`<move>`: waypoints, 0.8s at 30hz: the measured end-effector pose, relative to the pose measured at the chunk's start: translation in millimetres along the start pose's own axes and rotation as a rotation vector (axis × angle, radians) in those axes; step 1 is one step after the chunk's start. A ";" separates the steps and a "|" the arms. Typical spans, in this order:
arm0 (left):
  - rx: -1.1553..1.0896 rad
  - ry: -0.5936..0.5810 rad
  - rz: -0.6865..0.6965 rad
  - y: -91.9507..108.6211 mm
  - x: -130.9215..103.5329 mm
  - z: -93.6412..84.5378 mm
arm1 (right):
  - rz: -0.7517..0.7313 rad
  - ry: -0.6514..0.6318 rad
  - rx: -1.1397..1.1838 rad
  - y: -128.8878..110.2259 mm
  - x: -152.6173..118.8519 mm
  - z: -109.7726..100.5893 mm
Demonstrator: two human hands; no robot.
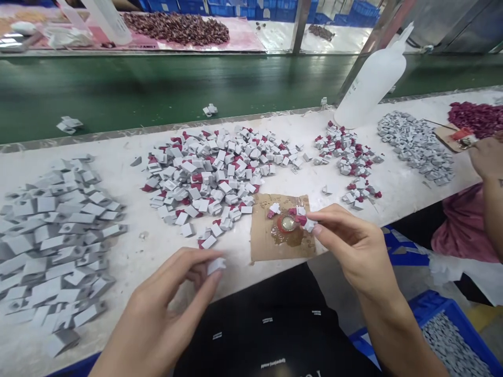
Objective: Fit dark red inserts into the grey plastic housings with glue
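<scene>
Between the thumb and fingers of my left hand is a small grey part, held above the table's front edge. My right hand pinches a grey-and-maroon piece over a piece of brown cardboard. On the cardboard sit a small round dish with a red rim, a wet brown patch around it, and another grey-and-maroon piece. Behind the cardboard and to its left spreads a large pile of grey-and-maroon pieces.
Larger grey parts cover the table's left side. A white squeeze bottle leans at the back right, near smaller piles. Beyond runs a green conveyor belt. Another person's hand is at far right. A blue crate stands below.
</scene>
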State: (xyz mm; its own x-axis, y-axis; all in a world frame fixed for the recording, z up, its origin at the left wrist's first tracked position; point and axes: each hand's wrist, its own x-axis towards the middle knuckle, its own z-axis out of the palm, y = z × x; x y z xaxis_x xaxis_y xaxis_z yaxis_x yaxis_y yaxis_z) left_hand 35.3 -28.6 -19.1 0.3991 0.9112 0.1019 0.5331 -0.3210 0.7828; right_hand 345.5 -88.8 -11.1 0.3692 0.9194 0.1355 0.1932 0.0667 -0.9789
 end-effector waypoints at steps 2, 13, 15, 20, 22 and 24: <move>-0.213 -0.027 -0.125 21.7 13.2 10.3 | 0.063 -0.003 0.138 -2.1 -0.7 3.5; -1.007 -0.185 -0.235 67.3 62.2 60.6 | 0.167 -0.044 0.396 -9.3 -3.4 20.1; -1.003 -0.186 -0.235 67.0 62.1 59.5 | 0.156 -0.040 0.388 -8.1 -3.9 19.8; -0.929 -0.202 -0.188 64.6 63.9 57.5 | 0.107 -0.098 0.311 -9.7 -3.2 17.5; -0.887 -0.219 -0.150 64.2 63.2 57.0 | 0.087 -0.136 0.258 -13.1 -2.2 15.8; -0.839 -0.215 -0.104 65.2 62.0 55.2 | 0.053 -0.160 0.232 -17.8 -0.5 14.8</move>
State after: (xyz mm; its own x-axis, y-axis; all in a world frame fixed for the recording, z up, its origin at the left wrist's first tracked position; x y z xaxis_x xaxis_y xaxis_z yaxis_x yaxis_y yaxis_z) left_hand 136.0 -7.2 4.4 0.5562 0.8297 -0.0472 -0.1172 0.1346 0.9839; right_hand 328.5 -84.6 3.9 0.2213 0.9723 0.0757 -0.0425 0.0871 -0.9953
